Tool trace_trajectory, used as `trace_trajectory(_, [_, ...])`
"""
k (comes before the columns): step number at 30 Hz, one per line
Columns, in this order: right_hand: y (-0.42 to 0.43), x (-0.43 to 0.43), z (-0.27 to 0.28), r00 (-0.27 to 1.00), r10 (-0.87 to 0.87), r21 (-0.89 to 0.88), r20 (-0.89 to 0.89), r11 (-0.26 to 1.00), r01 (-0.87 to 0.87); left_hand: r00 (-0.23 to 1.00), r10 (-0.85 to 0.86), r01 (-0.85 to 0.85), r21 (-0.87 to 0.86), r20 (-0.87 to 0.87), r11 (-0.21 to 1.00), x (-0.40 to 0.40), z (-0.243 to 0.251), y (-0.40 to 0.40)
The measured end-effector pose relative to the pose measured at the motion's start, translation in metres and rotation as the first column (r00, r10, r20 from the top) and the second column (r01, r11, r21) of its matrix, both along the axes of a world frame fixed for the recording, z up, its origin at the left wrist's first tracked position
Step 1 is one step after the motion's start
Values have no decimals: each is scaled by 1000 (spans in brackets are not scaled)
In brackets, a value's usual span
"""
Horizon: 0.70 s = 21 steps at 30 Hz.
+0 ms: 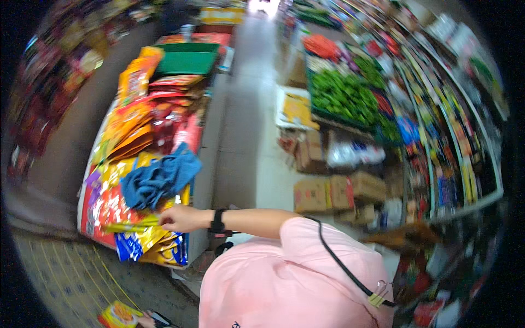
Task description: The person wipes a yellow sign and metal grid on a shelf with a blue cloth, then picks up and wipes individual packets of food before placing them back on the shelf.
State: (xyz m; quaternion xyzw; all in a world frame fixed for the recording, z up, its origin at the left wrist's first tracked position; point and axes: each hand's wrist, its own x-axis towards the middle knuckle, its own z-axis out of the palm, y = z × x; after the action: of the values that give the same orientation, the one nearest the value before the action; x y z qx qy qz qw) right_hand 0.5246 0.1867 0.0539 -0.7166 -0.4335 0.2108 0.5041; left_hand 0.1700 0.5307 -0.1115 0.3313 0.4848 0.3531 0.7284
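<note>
My right hand (pixel 178 219), with a black band at the wrist, has its fingers curled on the end of some thin yellow packets (pixel 135 225). These lie at the near end of a display of snack packets, above blue-and-yellow packets (pixel 164 246). Just beyond the hand, a crumpled blue cloth (pixel 160 180) rests on the packets. Low at the left, my left hand (pixel 147 319), partly cut off by the picture's edge, holds a yellow and red food packet (pixel 119 315) by its side. A dark band or strap shows at that wrist.
Orange packets (pixel 131 127) and a green tray (pixel 188 58) stand farther along the display. A tiled aisle (pixel 238 143) runs beside it. Across the aisle are leafy greens (pixel 344 96) in a crate, cardboard boxes (pixel 311 194) and stocked shelves (pixel 447 119). Motion blurs the outer parts.
</note>
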Motion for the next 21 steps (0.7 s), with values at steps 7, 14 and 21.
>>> trace_trajectory(7, [-31, 4, 0, 967, -240, 130, -88, 960, 250, 955, -268, 245, -177, -124, 953, 46, -54, 44])
trace_trajectory(14, [-51, 25, -10, 926, -364, 165, -98, 912, 375, 945, -318, 321, 20, -79, 947, 114, -43, 79])
trace_trajectory(21, [-61, 41, -6, 905, -407, 137, -121, 896, 422, 925, -368, 369, -5, -88, 929, 131, -14, 83])
